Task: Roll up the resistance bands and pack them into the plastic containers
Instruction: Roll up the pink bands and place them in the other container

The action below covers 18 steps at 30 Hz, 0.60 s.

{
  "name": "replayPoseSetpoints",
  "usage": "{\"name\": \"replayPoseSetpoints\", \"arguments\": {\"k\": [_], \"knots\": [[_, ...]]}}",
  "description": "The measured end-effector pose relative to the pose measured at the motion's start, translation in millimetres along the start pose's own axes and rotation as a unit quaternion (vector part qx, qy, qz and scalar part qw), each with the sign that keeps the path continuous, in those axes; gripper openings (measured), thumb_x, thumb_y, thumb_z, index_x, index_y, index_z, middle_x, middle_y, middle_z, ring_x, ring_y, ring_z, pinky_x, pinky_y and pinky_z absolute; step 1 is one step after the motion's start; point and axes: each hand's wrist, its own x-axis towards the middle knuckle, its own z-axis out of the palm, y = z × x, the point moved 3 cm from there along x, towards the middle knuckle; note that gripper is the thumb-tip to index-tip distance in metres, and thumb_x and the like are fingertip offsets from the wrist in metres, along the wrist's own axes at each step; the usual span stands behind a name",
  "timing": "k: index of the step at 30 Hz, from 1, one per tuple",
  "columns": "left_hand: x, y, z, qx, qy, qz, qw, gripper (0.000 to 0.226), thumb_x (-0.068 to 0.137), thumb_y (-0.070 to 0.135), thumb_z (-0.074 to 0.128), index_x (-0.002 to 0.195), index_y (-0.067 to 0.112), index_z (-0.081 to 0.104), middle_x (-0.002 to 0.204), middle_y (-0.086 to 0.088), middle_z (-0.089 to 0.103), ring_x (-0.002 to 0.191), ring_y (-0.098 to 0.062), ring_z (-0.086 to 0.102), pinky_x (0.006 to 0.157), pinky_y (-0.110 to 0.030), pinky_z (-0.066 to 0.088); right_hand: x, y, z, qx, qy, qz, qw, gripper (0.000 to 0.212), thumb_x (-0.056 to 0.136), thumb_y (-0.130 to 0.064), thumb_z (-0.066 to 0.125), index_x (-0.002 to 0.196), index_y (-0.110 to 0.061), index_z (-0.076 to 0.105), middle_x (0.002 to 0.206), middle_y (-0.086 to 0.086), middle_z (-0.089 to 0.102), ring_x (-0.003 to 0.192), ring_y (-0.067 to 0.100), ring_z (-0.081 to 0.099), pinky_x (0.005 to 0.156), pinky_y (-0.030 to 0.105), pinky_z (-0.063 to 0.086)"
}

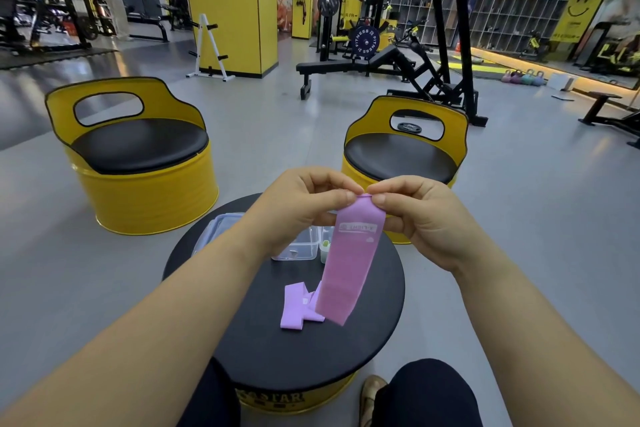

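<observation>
Held band: a pink-purple resistance band (349, 263), flat and wide, hangs from both hands above the round table. Its top edge is bunched between the fingertips; the free lower end dangles near the table top, tilted slightly to the left.
Band look: smooth matte fabric-like surface, a pale label strip with small printed letters across its upper part, reading upside down; the exact text is too small to tell.
Left hand (298, 208): closed on the top left corner of the held band, thumb and forefinger pinching it.
Right hand (419, 218): closed on the top right corner of the same band, thumb and forefinger pinching just beside the left hand's fingertips.
Second band: a lighter lilac band (298, 308) lies flat and folded on the table, near the person, partly behind the lower end of the held band.
Containers: a clear plastic container (301, 246) stands open on the far part of the table, partly hidden by the left hand. Its contents cannot be made out.
Second container: another clear container (325, 246) with something green inside sits just right of it, mostly hidden by the held band.
Lid: a clear lid with blue trim (218, 225) lies at the far left of the table, partly behind the left forearm.
Table: a round black top (270, 357) on a yellow drum base.
Surroundings: two yellow drum seats (135, 156) with black cushions stand on the far side, on a grey floor.
</observation>
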Motion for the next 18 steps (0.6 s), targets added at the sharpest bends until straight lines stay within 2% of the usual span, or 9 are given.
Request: {"name": "replayPoseSetpoints", "arguments": {"k": [3, 7, 13, 18], "knots": [[-0.2, -1.7, -1.9, 0.014, 0.006, -0.008, 1.0, 0.02, 0.087, 0.001, 0.059, 0.079, 0.015, 0.071, 0.079, 0.0, 0.071, 0.078, -0.014, 0.067, 0.078, -0.037, 0.057, 0.4, 0.1, 0.6, -0.031, 0.0, -0.004, 1.0, 0.017, 0.083, 0.006, 0.058, 0.08, -0.007, 0.069, 0.072, 0.002, 0.072, 0.07, 0.014, 0.07, 0.057, 0.02, 0.055], [-1.8, -3.0, -1.7, 0.032, 0.012, -0.018, 0.999, 0.007, 0.083, 0.011, 0.066, 0.084, 0.01, 0.073, 0.08, -0.003, 0.072, 0.079, -0.014, 0.068, 0.076, -0.032, 0.058, -1.4, -0.9, 1.6, -0.104, 0.003, -0.02, 0.994, 0.017, 0.083, 0.004, 0.061, 0.081, -0.01, 0.07, 0.071, -0.002, 0.072, 0.073, 0.013, 0.071, 0.06, 0.02, 0.055], [-3.0, -6.6, -1.4, 0.056, 0.026, -0.036, 0.997, 0.008, 0.083, 0.008, 0.068, 0.083, 0.014, 0.074, 0.082, -0.004, 0.073, 0.08, -0.014, 0.069, 0.076, -0.032, 0.059, -3.8, 0.4, 0.9, -0.173, 0.01, -0.047, 0.984, 0.016, 0.083, 0.001, 0.064, 0.081, -0.013, 0.071, 0.072, -0.006, 0.073, 0.076, 0.013, 0.071, 0.063, 0.017, 0.054], [-3.3, -8.5, -0.8, 0.073, 0.035, -0.054, 0.995, 0.01, 0.082, 0.006, 0.069, 0.091, 0.01, 0.072, 0.089, -0.014, 0.073, 0.085, -0.024, 0.071, 0.078, -0.034, 0.059, -2.6, 4.3, -0.7, -0.226, 0.018, -0.063, 0.972, 0.019, 0.083, -0.002, 0.066, 0.081, -0.019, 0.073, 0.077, -0.004, 0.074, 0.078, 0.013, 0.071, 0.071, 0.02, 0.057]]}}
